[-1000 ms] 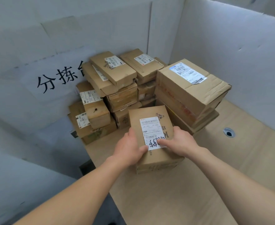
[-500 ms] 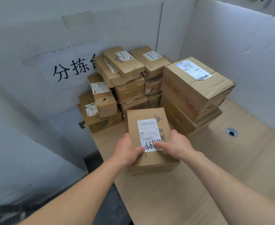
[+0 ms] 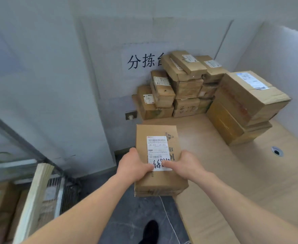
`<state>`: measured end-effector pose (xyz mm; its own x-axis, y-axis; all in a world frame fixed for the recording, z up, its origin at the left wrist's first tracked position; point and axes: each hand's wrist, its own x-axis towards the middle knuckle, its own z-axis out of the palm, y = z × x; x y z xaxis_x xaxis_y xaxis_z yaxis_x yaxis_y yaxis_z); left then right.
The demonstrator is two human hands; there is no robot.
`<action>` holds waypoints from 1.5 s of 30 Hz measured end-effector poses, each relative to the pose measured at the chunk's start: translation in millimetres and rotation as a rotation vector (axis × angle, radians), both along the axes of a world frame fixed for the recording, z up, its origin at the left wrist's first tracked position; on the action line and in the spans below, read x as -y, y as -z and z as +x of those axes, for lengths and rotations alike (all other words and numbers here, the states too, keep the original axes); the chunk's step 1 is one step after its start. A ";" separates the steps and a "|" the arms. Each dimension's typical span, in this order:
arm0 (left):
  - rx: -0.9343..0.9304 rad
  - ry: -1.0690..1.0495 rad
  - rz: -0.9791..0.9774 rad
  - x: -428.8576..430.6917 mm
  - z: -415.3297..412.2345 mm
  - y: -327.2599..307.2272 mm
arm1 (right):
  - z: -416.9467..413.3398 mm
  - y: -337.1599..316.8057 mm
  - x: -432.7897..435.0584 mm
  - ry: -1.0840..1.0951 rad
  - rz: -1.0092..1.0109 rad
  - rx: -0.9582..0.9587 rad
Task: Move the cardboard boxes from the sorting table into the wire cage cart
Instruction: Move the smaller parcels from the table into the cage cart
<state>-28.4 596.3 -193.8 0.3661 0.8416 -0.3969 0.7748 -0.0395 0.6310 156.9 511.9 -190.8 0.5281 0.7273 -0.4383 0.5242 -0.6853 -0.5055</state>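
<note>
between both hands (image 3: pixel 135 166) (image 3: pixel 183 166), thumbs on top, the cardboard box (image 3: pixel 157 180).

Wire cage cart (image 3: pixel 69 195) blurred, edge-cropped

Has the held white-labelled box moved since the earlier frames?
Yes. The brown cardboard box with a white label moved away from the stacked cardboard boxes, leftward past the edge of the tan table.
</note>
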 end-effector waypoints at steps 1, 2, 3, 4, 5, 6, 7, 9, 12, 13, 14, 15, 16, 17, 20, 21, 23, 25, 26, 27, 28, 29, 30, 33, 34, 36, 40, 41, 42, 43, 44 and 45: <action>-0.005 -0.037 0.005 3.6 -22.4 -0.9 | -19.5 -0.7 -1.9 -0.034 0.004 0.001; -0.012 -0.071 0.012 7.2 -45.3 -2.1 | -39.1 -1.8 -4.1 -0.071 0.012 0.004; -0.019 -0.105 0.021 10.4 -67.5 -3.6 | -58.3 -3.8 -6.5 -0.108 0.023 0.007; -0.026 -0.140 0.032 13.3 -89.8 -5.3 | -78.0 -6.3 -9.5 -0.145 0.039 0.003; -0.032 -0.175 0.045 15.8 -111.7 -7.4 | -97.7 -8.3 -13.1 -0.183 0.052 -0.006; -0.038 -0.210 0.059 18.2 -133.3 -9.6 | -116.9 -10.2 -16.9 -0.221 0.060 -0.012; -0.045 -0.246 0.072 20.1 -153.9 -12.0 | -135.5 -12.5 -21.0 -0.256 0.061 -0.019; -0.046 -0.320 0.086 23.5 -193.7 -16.6 | -172.6 -15.3 -30.6 -0.320 0.054 -0.037; -0.033 -0.433 0.089 28.5 -247.3 -20.3 | -225.6 -19.4 -45.0 -0.426 0.041 -0.051; -0.027 -0.467 0.090 30.3 -263.4 -20.7 | -241.7 -21.5 -49.3 -0.458 0.037 -0.049; -0.020 -0.501 0.092 32.2 -279.1 -20.8 | -257.1 -23.2 -54.1 -0.488 0.033 -0.052; -0.013 -0.533 0.093 33.8 -294.0 -20.9 | -271.9 -24.9 -59.0 -0.518 0.028 -0.055; -0.006 -0.566 0.094 35.6 -308.5 -20.5 | -286.4 -26.0 -64.4 -0.550 0.027 -0.058; 0.001 -0.601 0.093 37.0 -322.5 -19.9 | -300.7 -27.2 -69.7 -0.585 0.026 -0.059; 0.001 -0.713 0.083 41.9 -360.2 -17.2 | -343.0 -27.5 -85.6 -0.683 0.026 -0.059; -0.006 -0.749 0.083 43.7 -370.9 -16.4 | -355.9 -26.8 -90.9 -0.714 0.026 -0.052; -0.012 -0.819 0.089 47.2 -390.5 -15.5 | -380.1 -24.7 -101.9 -0.780 0.025 -0.039; -0.008 -0.884 0.090 51.4 -408.4 -14.8 | -403.0 -23.7 -111.2 -0.851 0.030 -0.044; -0.004 -0.918 0.085 53.9 -416.8 -14.2 | -414.0 -23.2 -115.6 -0.893 0.034 -0.047; 0.001 -0.953 0.076 56.6 -424.4 -13.6 | -424.4 -23.6 -119.0 -0.940 0.038 -0.046; 0.005 -0.991 0.069 59.6 -430.8 -13.1 | -434.2 -24.0 -121.8 -0.988 0.041 -0.045; 0.005 -1.029 0.067 62.7 -436.2 -12.5 | -443.4 -24.6 -124.4 -1.032 0.043 -0.046; 0.000 -1.065 0.070 65.5 -440.7 -12.2 | -451.9 -25.0 -126.7 -1.070 0.044 -0.049; 0.004 -1.170 0.071 74.6 -448.8 -12.3 | -472.6 -24.2 -133.8 -1.166 0.048 -0.046; 0.014 -1.208 0.069 77.8 -450.0 -12.2 | -478.3 -23.5 -136.3 -1.194 0.052 -0.045; 0.021 -1.286 0.064 84.9 -451.1 -11.3 | -489.6 -22.4 -140.3 -1.246 0.061 -0.032; -0.003 -1.426 0.049 105.1 -453.0 -6.8 | -515.1 -15.4 -138.2 -1.386 0.068 -0.023; -0.009 -1.455 0.043 111.0 -454.3 -5.2 | -521.6 -12.4 -135.3 -1.412 0.063 -0.026; -0.014 -1.480 0.036 116.7 -456.4 -3.4 | -527.9 -8.8 -132.3 -1.433 0.055 -0.026; -0.018 -1.503 0.029 121.9 -459.0 -1.5 | -534.2 -5.6 -129.8 -1.454 0.048 -0.023; -0.020 -1.524 0.023 126.6 -462.2 0.6 | -541.0 -2.3 -127.6 -1.473 0.040 -0.020; -0.015 -1.545 0.017 131.1 -466.0 2.6 | -548.2 0.7 -125.6 -1.492 0.032 -0.017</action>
